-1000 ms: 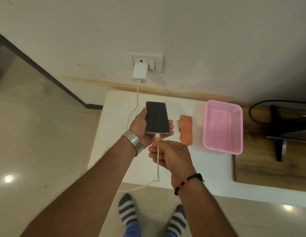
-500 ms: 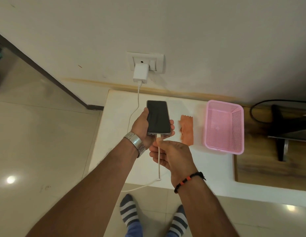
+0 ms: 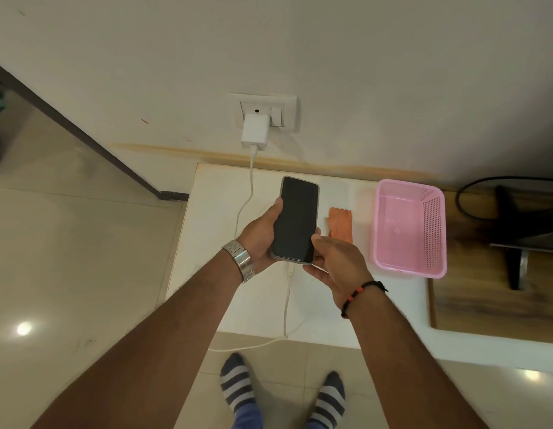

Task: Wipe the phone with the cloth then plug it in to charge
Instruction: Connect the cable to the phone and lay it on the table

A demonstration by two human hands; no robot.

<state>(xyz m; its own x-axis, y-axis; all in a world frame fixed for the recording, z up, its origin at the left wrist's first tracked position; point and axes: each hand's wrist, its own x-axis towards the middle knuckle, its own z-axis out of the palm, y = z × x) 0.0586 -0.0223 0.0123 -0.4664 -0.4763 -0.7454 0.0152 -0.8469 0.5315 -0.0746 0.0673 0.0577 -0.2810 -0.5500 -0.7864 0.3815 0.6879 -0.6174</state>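
The dark-screened phone [image 3: 296, 218] is held above the white table [image 3: 213, 212], screen up. My left hand [image 3: 259, 239] cups its left edge and underside. My right hand [image 3: 334, 258] touches its lower right corner, fingers under the bottom edge. The white cable [image 3: 287, 301] hangs from the phone's bottom end, loops off the table's front edge and runs up to the white charger [image 3: 254, 132] in the wall socket [image 3: 262, 114]. The orange cloth [image 3: 340, 224] lies on the table just right of the phone.
A pink plastic basket [image 3: 436, 230] stands on the table right of the cloth. Further right lie a wooden board [image 3: 473, 292] and a dark monitor stand [image 3: 516, 236] with a black cable. My striped-socked feet [image 3: 238, 388] stand on the tiled floor below.
My right hand has let go of the cable's plug and shifted to the phone's lower right corner. The cable now hangs from the phone's bottom end. The phone sits slightly tilted.
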